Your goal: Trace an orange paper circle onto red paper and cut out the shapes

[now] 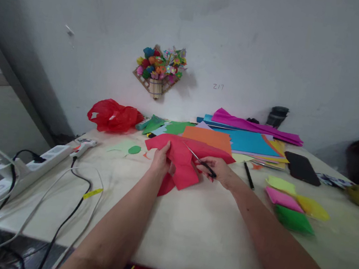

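A sheet of red paper (186, 178) with an irregular cut outline is held above the table. My left hand (162, 158) pinches its left part, thumb on top. In my right hand (218, 169) is a pair of scissors (206, 167) with dark handles, fingers closed round the grips. The blades point up and left and lie across the red paper, apparently parted a little. Left of the paper, a green paper oval (134, 149) and a small orange scrap lie on the table.
Behind the red paper lie orange (207, 137) and blue sheets (248, 142). A black pen (249, 176), a phone (302, 168) and colored packets (293, 218) are to the right. A power strip (53, 152) with loose cables and a red plastic bag (113, 116) stand left.
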Demonstrator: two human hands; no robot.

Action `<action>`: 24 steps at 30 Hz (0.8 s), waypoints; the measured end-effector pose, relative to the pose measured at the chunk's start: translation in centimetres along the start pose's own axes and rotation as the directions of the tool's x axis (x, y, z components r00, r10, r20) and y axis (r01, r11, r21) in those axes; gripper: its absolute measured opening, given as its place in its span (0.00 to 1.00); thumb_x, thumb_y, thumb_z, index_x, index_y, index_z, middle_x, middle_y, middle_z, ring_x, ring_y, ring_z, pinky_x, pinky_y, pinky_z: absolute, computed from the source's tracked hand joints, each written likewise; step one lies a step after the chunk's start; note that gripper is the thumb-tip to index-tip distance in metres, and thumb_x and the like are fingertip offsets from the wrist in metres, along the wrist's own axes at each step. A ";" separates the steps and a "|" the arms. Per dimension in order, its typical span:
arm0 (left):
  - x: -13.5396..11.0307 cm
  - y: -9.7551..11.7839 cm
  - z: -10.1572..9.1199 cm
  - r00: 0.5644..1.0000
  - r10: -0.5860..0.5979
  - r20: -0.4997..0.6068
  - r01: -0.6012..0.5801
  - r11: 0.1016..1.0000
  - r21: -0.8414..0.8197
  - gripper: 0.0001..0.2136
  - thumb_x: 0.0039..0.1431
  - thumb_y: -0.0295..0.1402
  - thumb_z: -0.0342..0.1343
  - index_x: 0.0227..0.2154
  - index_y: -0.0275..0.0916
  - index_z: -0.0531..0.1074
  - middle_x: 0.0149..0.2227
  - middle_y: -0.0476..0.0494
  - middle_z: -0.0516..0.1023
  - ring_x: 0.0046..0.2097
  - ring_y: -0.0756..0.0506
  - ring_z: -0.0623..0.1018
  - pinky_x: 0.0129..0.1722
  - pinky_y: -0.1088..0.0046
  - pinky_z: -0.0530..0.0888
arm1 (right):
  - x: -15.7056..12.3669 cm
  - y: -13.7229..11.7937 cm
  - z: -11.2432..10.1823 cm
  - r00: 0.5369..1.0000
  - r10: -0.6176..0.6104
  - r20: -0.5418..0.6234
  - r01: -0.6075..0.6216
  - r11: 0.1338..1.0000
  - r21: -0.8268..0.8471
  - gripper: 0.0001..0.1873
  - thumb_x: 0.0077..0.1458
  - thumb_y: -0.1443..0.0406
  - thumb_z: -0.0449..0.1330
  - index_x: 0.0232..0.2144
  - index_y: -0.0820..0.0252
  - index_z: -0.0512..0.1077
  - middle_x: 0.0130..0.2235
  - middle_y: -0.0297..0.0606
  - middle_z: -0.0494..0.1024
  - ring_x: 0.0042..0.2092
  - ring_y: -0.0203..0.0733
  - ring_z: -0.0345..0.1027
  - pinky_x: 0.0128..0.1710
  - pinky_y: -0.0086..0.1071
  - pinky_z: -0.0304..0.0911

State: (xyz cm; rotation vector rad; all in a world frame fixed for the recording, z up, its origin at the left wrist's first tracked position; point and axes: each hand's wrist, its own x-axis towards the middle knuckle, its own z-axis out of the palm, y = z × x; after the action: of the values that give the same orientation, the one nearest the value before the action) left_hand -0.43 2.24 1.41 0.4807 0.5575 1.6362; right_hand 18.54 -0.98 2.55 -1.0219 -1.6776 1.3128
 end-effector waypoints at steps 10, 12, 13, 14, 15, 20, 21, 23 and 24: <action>-0.2 0.2 0.1 0.991 0.109 0.083 -0.115 0.991 0.075 0.08 0.41 0.27 0.63 0.27 0.35 0.72 0.28 0.45 0.78 0.30 0.47 0.77 0.34 0.73 0.73 | -0.7 -0.7 -0.4 0.998 -0.011 0.067 0.009 1.000 0.028 0.25 0.43 0.58 0.59 0.44 0.62 0.64 0.18 0.28 0.64 0.19 0.29 0.57 0.14 0.23 0.53; -0.2 0.1 0.0 0.988 0.098 0.118 -0.109 0.990 0.094 0.09 0.40 0.27 0.63 0.28 0.35 0.72 0.29 0.45 0.78 0.31 0.47 0.77 0.34 0.73 0.73 | -0.7 -0.7 -0.6 0.995 -0.007 0.101 0.002 0.999 0.050 0.21 0.45 0.57 0.57 0.41 0.62 0.65 0.17 0.28 0.63 0.19 0.29 0.56 0.15 0.23 0.54; -0.2 0.0 0.0 0.987 0.092 0.134 -0.106 0.989 0.101 0.10 0.40 0.28 0.64 0.28 0.35 0.72 0.29 0.45 0.78 0.31 0.47 0.77 0.35 0.72 0.73 | -0.8 -0.7 -0.6 0.993 -0.005 0.117 -0.002 0.998 0.059 0.19 0.46 0.58 0.57 0.39 0.62 0.66 0.17 0.28 0.63 0.18 0.29 0.56 0.15 0.23 0.54; -0.1 0.0 0.0 0.985 0.088 0.149 -0.104 0.989 0.107 0.10 0.39 0.28 0.64 0.28 0.35 0.72 0.29 0.45 0.78 0.31 0.47 0.77 0.35 0.72 0.73 | -0.8 -0.6 -0.7 0.992 -0.001 0.130 -0.008 0.998 0.065 0.17 0.46 0.58 0.56 0.38 0.62 0.67 0.17 0.27 0.63 0.18 0.29 0.56 0.14 0.23 0.54; -0.2 -0.1 0.0 0.984 0.084 0.159 -0.103 0.988 0.113 0.10 0.39 0.28 0.64 0.28 0.35 0.72 0.29 0.45 0.78 0.30 0.46 0.77 0.35 0.71 0.73 | -0.8 -0.6 -0.8 0.991 0.003 0.137 -0.012 0.998 0.065 0.17 0.46 0.58 0.56 0.37 0.62 0.67 0.17 0.27 0.62 0.18 0.29 0.55 0.14 0.23 0.54; -0.3 -0.3 0.2 0.977 0.074 0.199 -0.105 0.983 0.148 0.10 0.38 0.29 0.64 0.26 0.35 0.72 0.28 0.46 0.78 0.29 0.47 0.77 0.33 0.72 0.72 | -0.8 -0.5 -0.9 0.992 -0.002 0.129 -0.001 1.000 0.027 0.18 0.44 0.57 0.58 0.37 0.62 0.67 0.18 0.28 0.64 0.18 0.28 0.56 0.15 0.23 0.54; -0.4 -0.3 0.2 0.977 0.075 0.200 -0.106 0.983 0.151 0.10 0.38 0.30 0.65 0.26 0.35 0.72 0.28 0.46 0.78 0.28 0.48 0.76 0.33 0.72 0.72 | -0.8 -0.4 -1.0 0.992 -0.003 0.127 0.000 1.000 0.021 0.18 0.44 0.57 0.59 0.37 0.63 0.67 0.18 0.28 0.64 0.18 0.28 0.56 0.15 0.23 0.54; -0.4 -0.3 0.2 0.977 0.078 0.196 -0.110 0.982 0.156 0.10 0.38 0.30 0.65 0.26 0.35 0.72 0.27 0.46 0.78 0.28 0.48 0.76 0.31 0.74 0.72 | -0.7 -0.2 -1.1 0.992 -0.005 0.123 0.003 1.000 0.012 0.18 0.45 0.57 0.58 0.36 0.63 0.68 0.17 0.28 0.64 0.18 0.28 0.55 0.15 0.23 0.53; -0.4 -0.3 0.3 0.977 0.078 0.196 -0.111 0.981 0.159 0.10 0.38 0.30 0.65 0.26 0.35 0.72 0.27 0.47 0.78 0.27 0.48 0.76 0.31 0.74 0.72 | -0.6 -0.2 -1.1 0.993 -0.007 0.121 0.006 1.000 0.007 0.17 0.45 0.57 0.58 0.36 0.63 0.68 0.17 0.28 0.63 0.18 0.28 0.54 0.15 0.23 0.52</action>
State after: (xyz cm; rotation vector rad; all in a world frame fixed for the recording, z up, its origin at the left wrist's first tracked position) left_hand -0.01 1.90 1.45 0.7909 0.5401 1.6190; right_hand 19.74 -1.15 2.84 -0.9483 -1.7630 1.3993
